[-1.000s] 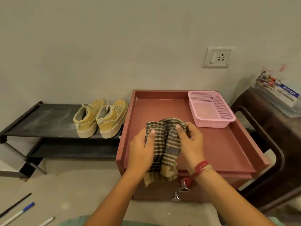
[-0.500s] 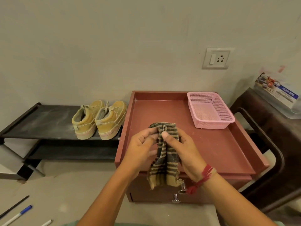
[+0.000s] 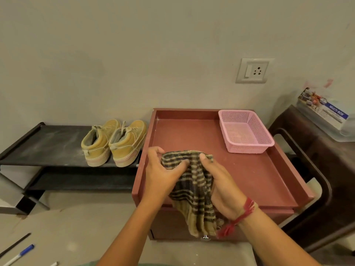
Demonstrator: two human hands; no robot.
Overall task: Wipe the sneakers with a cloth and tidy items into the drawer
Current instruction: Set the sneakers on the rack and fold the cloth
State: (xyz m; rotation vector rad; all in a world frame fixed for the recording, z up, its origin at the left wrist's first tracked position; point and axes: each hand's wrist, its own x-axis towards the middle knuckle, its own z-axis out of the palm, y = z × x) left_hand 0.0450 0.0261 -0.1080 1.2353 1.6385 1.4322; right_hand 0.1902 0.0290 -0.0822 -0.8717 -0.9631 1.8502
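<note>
Both grips are closed on the striped cloth [image 3: 192, 191]. Your left grip [image 3: 163, 175] has its fingers curled over the upper left part. Your right grip [image 3: 221, 187] has its thumb on the top edge and its palm against the right side. A red thread [image 3: 238, 217] is tied on your right wrist, with its tassel hanging next to the cloth.

The cloth is bunched between the grips above the front edge of the red desk [image 3: 240, 175]. Its lower end hangs in front of the drawer front [image 3: 169, 223] and hides part of it. A metal knob [image 3: 205, 237] shows just under the hem.

The sneakers [image 3: 115, 143] are side by side on the top tier of the black shoe rack [image 3: 48, 146], left of the desk, with their heels toward you. They are apart from the cloth. The desk's raised left rim sits between them and your left grip.

A pink basket [image 3: 247, 148] is in the back right corner of the desk top. A wall socket [image 3: 252, 71] is above it. On the right is a dark wooden stand [image 3: 317, 150] with a labelled clear box [image 3: 322, 114] on top.

On the floor at lower left are a blue-capped pen [image 3: 19, 254] and a dark stick [image 3: 15, 244].
</note>
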